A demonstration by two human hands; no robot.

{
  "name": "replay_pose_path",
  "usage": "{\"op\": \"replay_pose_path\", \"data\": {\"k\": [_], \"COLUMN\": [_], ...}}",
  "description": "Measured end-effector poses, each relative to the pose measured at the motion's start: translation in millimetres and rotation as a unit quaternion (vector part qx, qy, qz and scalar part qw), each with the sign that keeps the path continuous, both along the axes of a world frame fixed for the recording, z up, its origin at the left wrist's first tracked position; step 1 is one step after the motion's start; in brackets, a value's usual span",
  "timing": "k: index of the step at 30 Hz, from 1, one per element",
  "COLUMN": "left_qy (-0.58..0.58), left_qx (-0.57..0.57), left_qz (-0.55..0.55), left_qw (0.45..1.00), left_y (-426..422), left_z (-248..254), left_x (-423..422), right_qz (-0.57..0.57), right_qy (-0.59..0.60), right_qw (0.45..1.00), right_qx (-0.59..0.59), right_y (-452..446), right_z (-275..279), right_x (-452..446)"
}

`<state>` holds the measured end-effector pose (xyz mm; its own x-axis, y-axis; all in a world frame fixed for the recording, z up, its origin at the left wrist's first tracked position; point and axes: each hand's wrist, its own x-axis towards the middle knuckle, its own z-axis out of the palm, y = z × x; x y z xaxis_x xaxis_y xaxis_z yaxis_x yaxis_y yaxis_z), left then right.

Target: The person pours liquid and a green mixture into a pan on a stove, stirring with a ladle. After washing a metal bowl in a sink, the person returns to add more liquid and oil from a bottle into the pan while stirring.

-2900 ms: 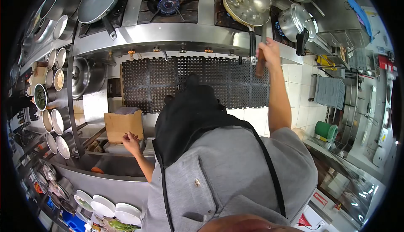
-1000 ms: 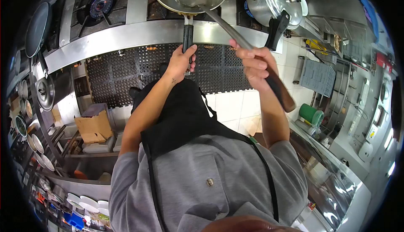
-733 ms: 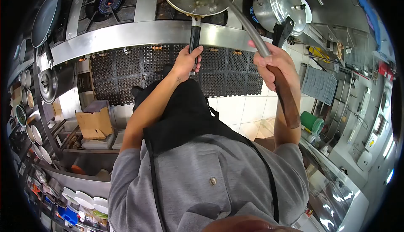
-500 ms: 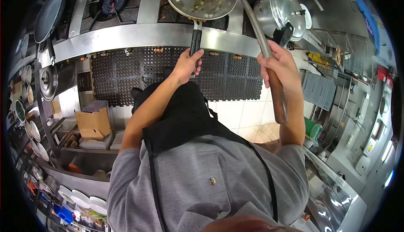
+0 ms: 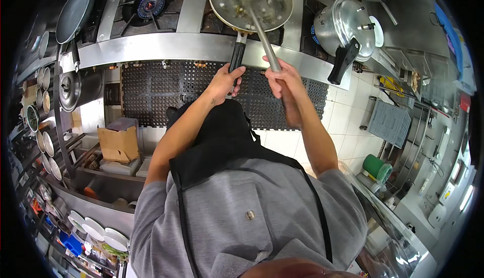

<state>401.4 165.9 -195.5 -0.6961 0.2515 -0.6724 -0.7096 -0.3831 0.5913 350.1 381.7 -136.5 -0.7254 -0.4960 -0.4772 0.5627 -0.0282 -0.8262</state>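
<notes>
My left hand (image 5: 226, 81) is closed round the black handle (image 5: 237, 57) of a frying pan. The pan (image 5: 229, 19) sits over a burner and holds liquid with pale and darker pieces in it. In my right hand (image 5: 283, 78) is a long metal utensil (image 5: 263, 38) with a wooden grip, its far end down in the pan among the pieces. That end is hidden by the liquid, and the grip below my hand is blurred.
Right of the pan stands a pressure cooker (image 5: 348, 28) with its black handle (image 5: 345, 61) sticking out past the stove edge. A lit burner (image 5: 151, 6) and a grey pan (image 5: 75, 13) are to the left. A black mat (image 5: 171, 94) covers the floor.
My left hand, free at first, has taken hold of the pan handle. My right hand has swung out right and back left, and the utensil's end, lately raised at the pan's rim, is down in the liquid.
</notes>
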Motion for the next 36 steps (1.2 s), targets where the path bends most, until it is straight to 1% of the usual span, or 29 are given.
{"op": "replay_pose_path", "data": {"k": [1, 2, 3, 5, 6, 7, 9, 10, 11, 12, 13, 15, 17, 19, 20, 21, 22, 23, 24, 25, 26, 27, 28, 29, 31, 32, 33, 35, 36], "left_qy": [-0.001, -0.003, -0.003, 0.000, -0.002, 0.000, -0.001, -0.002, -0.003, -0.007, -0.006, 0.006, 0.008, 0.008, 0.013, 0.019, 0.025, 0.025, 0.017, 0.008, 0.008, -0.061, -0.129, -0.128, -0.194, -0.176, -0.179, -0.123, -0.136], "left_qx": [0.003, 0.006, 0.006, 0.006, 0.008, 0.009, 0.013, 0.016, 0.018, 0.014, 0.017, 0.008, 0.006, 0.003, 0.048, 0.095, 0.142, 0.144, 0.176, 0.209, 0.212, 0.125, 0.038, 0.045, 0.047, 0.095, 0.100, 0.223, 0.213], "left_qz": [0.001, 0.002, 0.003, -0.002, -0.001, 0.000, 0.002, -0.001, -0.004, -0.001, -0.001, -0.007, -0.016, -0.024, -0.018, -0.013, -0.009, -0.009, 0.003, 0.017, 0.015, 0.090, 0.165, 0.167, 0.337, 0.401, 0.399, 0.486, 0.501], "left_qw": [1.000, 1.000, 1.000, 1.000, 1.000, 1.000, 1.000, 1.000, 1.000, 1.000, 1.000, 1.000, 1.000, 1.000, 0.999, 0.995, 0.990, 0.989, 0.984, 0.978, 0.977, 0.986, 0.977, 0.977, 0.920, 0.894, 0.894, 0.836, 0.828], "left_y": [-0.9, -1.5, -2.4, -4.4, -4.7, -4.8, -5.4, -5.8, -6.0, -6.0, -6.0, -6.7, -7.6, -12.8, -19.3, -27.2, -35.7, -47.8, -63.9, -77.8, -86.5, -91.5, -92.1, -89.6, -82.3, -76.1, -72.0, -64.4, -62.1], "left_z": [-0.3, -0.6, -0.5, -0.7, -1.4, -2.2, -2.4, -1.4, -1.1, -1.6, -2.2, -3.6, -7.0, -15.3, -24.5, -36.4, -49.4, -64.6, -83.4, -105.9, -142.1, -187.6, -220.4, -239.7, -250.8, -256.3, -266.3, -288.4, -285.2], "left_x": [0.1, 0.2, 0.0, 0.8, 0.7, 0.2, 0.8, 0.2, 0.2, 0.2, 0.5, 0.6, -0.5, 4.1, 8.4, 12.7, 17.2, 22.8, 29.1, 36.8, 44.1, 46.4, 43.8, 37.9, 23.9, 19.1, 16.6, 4.2, -1.0], "right_qz": [-0.028, -0.055, -0.054, -0.104, -0.089, -0.089, -0.060, -0.059, -0.033, -0.007, -0.007, -0.013, -0.025, -0.030, -0.030, -0.019, -0.009, -0.010, -0.008, -0.006, -0.007, -0.042, -0.075, -0.073, -0.090, -0.110, -0.144, -0.119, -0.136], "right_qy": [-0.092, -0.182, -0.182, -0.275, -0.247, -0.248, -0.117, -0.119, -0.063, -0.005, -0.005, 0.042, 0.030, 0.064, 0.065, 0.094, 0.122, 0.122, 0.122, 0.121, 0.121, 0.065, 0.008, 0.011, -0.119, -0.200, -0.256, -0.250, -0.228], "right_qw": [0.981, 0.924, 0.924, 0.866, 0.886, 0.887, 0.968, 0.969, 0.992, 1.000, 1.000, 0.990, 0.990, 0.973, 0.973, 0.964, 0.954, 0.954, 0.958, 0.962, 0.961, 0.984, 0.995, 0.994, 0.986, 0.924, 0.878, 0.871, 0.905], "right_qx": [-0.169, -0.331, -0.332, -0.405, -0.383, -0.380, -0.212, -0.209, -0.102, 0.007, 0.010, 0.137, 0.133, 0.220, 0.221, 0.247, 0.272, 0.275, 0.259, 0.245, 0.249, 0.160, 0.071, 0.077, -0.072, -0.308, -0.377, -0.405, -0.333], "right_y": [10.1, 20.3, 24.1, 28.2, 32.5, 39.1, 51.4, 54.2, 55.5, 54.9, 53.5, 52.6, 53.4, 43.0, 38.7, 34.9, 31.8, 30.2, 28.6, 24.6, 15.4, 3.8, -2.2, -1.4, 4.6, 14.8, 16.9, 23.5, 28.1], "right_z": [-6.4, -10.7, -1.9, 33.7, 48.0, 61.1, 86.1, 101.0, 116.3, 126.1, 131.0, 136.6, 128.1, 117.7, 109.2, 97.9, 85.5, 69.6, 51.4, 38.4, 30.6, 24.6, 23.3, 26.5, 33.3, 31.0, 47.0, 73.9, 90.9], "right_x": [0.6, 0.5, -0.1, 2.9, 4.9, 5.5, 6.5, 6.5, 5.9, 4.3, 2.9, 0.2, -3.6, -3.0, -3.3, -3.6, -4.1, -4.9, -4.7, -2.5, 4.2, 11.8, 16.4, 19.3, 23.1, 20.2, 17.7, 18.9, 21.1]}}
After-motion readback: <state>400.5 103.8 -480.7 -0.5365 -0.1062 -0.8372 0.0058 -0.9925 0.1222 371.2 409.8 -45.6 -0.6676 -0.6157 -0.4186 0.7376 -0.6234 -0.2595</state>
